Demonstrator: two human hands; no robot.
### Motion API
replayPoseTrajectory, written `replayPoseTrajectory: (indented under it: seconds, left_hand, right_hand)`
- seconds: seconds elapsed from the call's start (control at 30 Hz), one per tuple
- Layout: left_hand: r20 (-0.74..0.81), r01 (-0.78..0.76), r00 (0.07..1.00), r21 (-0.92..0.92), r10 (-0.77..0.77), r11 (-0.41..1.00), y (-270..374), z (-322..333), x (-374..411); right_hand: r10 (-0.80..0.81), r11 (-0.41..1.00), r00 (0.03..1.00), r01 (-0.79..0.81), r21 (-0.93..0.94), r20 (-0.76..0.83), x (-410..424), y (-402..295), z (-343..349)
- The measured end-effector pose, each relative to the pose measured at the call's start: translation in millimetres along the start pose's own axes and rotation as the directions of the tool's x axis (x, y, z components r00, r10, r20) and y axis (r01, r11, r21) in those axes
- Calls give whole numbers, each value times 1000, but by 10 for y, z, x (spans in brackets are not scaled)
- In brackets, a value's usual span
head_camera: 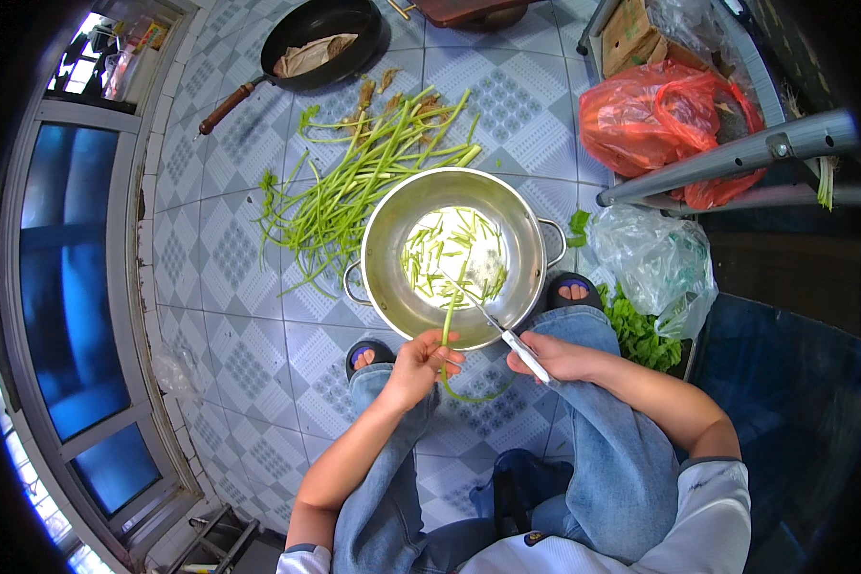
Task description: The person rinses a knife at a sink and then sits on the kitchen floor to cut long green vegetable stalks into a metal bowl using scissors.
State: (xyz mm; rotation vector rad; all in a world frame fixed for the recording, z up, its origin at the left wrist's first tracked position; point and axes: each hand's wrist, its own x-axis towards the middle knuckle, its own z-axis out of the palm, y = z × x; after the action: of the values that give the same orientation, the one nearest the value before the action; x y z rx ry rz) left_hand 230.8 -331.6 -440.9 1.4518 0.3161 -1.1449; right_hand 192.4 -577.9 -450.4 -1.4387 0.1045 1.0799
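A long green celery stalk is held in my left hand at the near rim of a steel pot. Its upper end reaches into the pot and its thin end curves down below my fingers. My right hand grips a white-handled knife or pair of scissors; which one I cannot tell. The blade points up and left over the pot, close to the stalk. Short cut stalk pieces lie scattered on the pot's bottom. Beyond the pot, at its left, a heap of long stalks rests on the floor.
A black frying pan with a wooden handle sits at the back. Brown roots lie near the heap. At right are a metal rack leg, a red plastic bag, a clear bag and leafy greens. My feet flank the pot.
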Motion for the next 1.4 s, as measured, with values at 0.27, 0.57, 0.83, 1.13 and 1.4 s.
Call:
replayPoseTrajectory:
  seconds: [0.27,0.57,0.83,1.13,1.4]
  left_hand:
    - [66,-25,998,37,22,999,-140,-22,36]
    - [-75,-2,997,-161,-11,987,-57,-32,61]
    - [17,50,999,-98,-48,994,-7,37,32]
    - [-38,15,999,-119,-20,993,-106,-52,45]
    - [-53,24,998,-143,-31,989,-42,-44,59]
  right_hand:
    - [98,967,990,-71,245,-97,-4,-43,18]
    - [-7,998,995,1,-57,-95,20,176,35]
    - [-21,1000,1000,21,-10,-15,29,-35,68]
    - [145,985,985,-135,105,-94,34,22,40]
    - [-11,994,1000,12,-107,10,96,201,76]
